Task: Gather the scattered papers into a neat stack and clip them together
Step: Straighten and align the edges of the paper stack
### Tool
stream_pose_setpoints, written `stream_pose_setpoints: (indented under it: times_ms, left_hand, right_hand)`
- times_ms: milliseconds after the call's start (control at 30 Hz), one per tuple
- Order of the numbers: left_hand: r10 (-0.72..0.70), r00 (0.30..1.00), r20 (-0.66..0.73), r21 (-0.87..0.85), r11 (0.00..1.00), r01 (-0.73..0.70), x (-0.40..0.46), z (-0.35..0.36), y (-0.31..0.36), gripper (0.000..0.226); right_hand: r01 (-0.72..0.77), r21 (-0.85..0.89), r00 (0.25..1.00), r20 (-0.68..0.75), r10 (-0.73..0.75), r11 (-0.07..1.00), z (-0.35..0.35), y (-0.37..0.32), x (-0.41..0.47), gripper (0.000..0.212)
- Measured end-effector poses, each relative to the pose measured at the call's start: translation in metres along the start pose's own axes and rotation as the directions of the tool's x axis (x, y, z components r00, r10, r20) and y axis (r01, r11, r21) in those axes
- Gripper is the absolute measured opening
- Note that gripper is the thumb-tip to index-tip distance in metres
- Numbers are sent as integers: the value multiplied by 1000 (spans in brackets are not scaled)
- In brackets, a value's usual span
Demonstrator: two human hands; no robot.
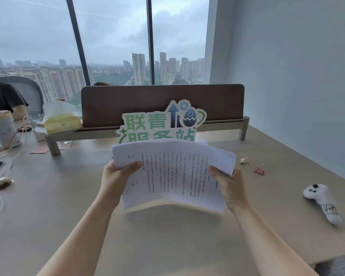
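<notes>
Both hands are gripping the stack of papers (pixel 173 172) and holding it up off the counter (pixel 167 236), roughly over the middle. The left hand (pixel 118 176) is clamping the left edge with its thumb lying on the top sheet, and the right hand (pixel 227 186) is doing the same on the right edge. The sheets are fanning out a bit along the far edge, so not squared up yet. A gold binder clip (pixel 244 161) and a pink binder clip (pixel 259 169) are sitting on the counter just right of the papers, near each other. A white controller (pixel 323 202) is lying further right.
</notes>
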State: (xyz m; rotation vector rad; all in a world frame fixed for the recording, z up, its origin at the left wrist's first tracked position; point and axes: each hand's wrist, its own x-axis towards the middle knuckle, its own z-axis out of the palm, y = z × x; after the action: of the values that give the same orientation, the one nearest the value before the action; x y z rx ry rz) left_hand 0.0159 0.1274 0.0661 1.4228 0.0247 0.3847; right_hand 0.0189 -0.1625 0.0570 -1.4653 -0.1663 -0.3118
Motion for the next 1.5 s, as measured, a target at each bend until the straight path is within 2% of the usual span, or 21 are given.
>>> stream_pose_setpoints:
  times_ms: [67,167,300,400,533,667,833,967,1133,1267,1433,1500]
  left_hand:
    - [1,1000,23,-5,1000,-1,0,-5,0,31]
    - [-84,994,70,79,994,79,-9,-11,-19,51]
    - [-77,996,49,54,996,75,-7,-13,-24,45]
    - [-41,995,90,45,998,37,-1,-20,-21,59]
    - [-137,976,171,53,990,130,-14,-24,-37,86]
    - [-108,981,161,28,994,105,-9,-24,-38,76]
    - [-147,971,188,35,989,143,-15,-30,-44,79]
    - [-177,966,190,43,984,172,-20,-31,-55,70]
    - [-170,974,151,39,985,166,-23,-27,-56,67]
    - [-181,982,61,26,983,180,-22,-21,-56,44]
    - [-176,984,-30,-59,983,174,-17,-14,-44,38]
    - [-183,981,-60,-102,979,177,-16,-10,-38,38]
  right_hand:
    - [-17,32,999,35,16,999,-2,1,1,22]
    - [-108,15,992,63,107,994,-2,15,-4,8]
    - [-82,-2,996,42,82,997,2,13,1,23]
    - [-60,25,994,94,57,998,-4,7,7,23]
    - [-160,29,977,145,154,987,-8,21,-2,15]
    - [-141,22,981,140,136,990,-11,19,4,23]
    - [-183,19,966,190,176,983,-10,30,-2,31]
    - [-227,23,960,175,220,974,-12,41,-7,27]
    - [-202,-41,963,177,206,979,-9,50,-12,31]
    - [-210,-54,966,142,216,976,-6,51,-8,27]
    - [-283,-54,958,30,285,958,-7,37,6,18]
    - [-286,18,957,-37,286,958,-10,29,9,14]
